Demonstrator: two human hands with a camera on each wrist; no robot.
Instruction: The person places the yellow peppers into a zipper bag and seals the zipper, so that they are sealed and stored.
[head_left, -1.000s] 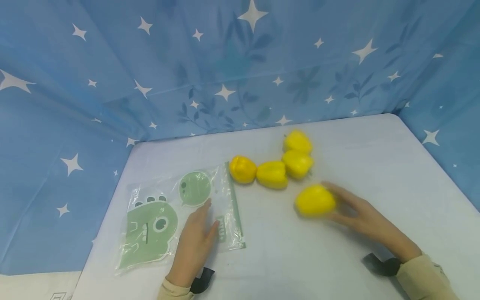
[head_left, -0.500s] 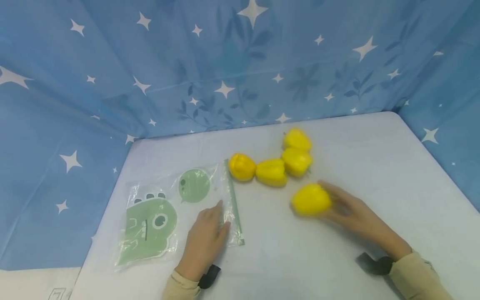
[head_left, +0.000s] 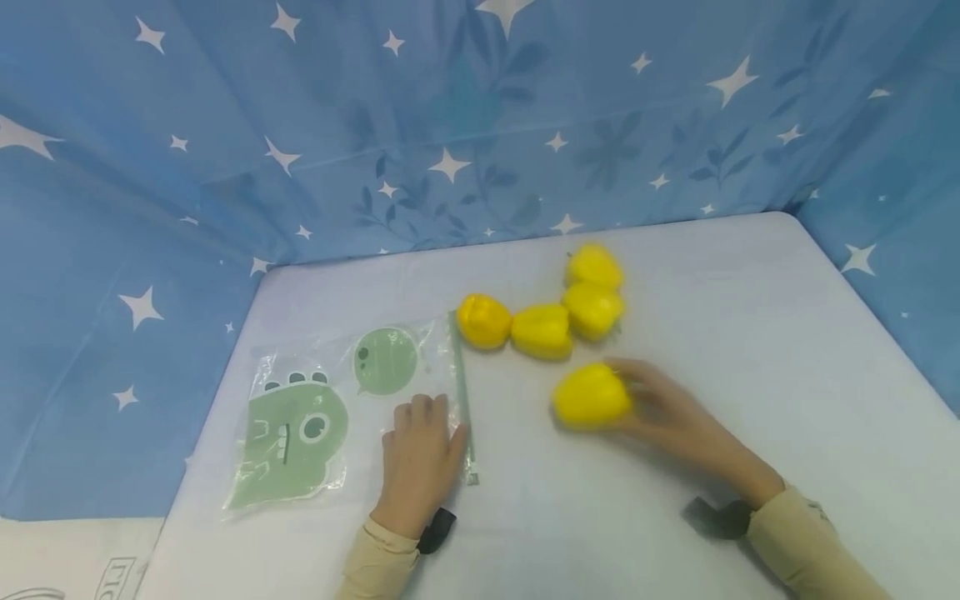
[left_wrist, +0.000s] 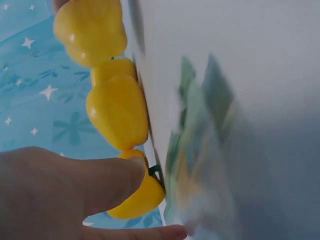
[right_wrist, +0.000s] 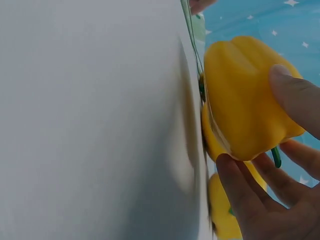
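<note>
right hand (head_left: 678, 423) has carried a yellow pepper (head_left: 591, 397) toward nine o'clock, leaving it nearer the printed bag (head_left: 362, 421), at the bag's three o'clock. right fingers (right_wrist: 239, 190) grip the pepper, stem (right_wrist: 276, 157) toward palm, long axis roughly nine-to-three. left hand (head_left: 420, 462) over the bag, thumb and visible finger spread.

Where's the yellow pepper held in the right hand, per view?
Head: held pepper right of and below centre, in the right hand.
Left wrist: held pepper at the top edge, left of centre.
Right wrist: held pepper right of centre.
Shared landmark: blue star-print cloth.
</note>
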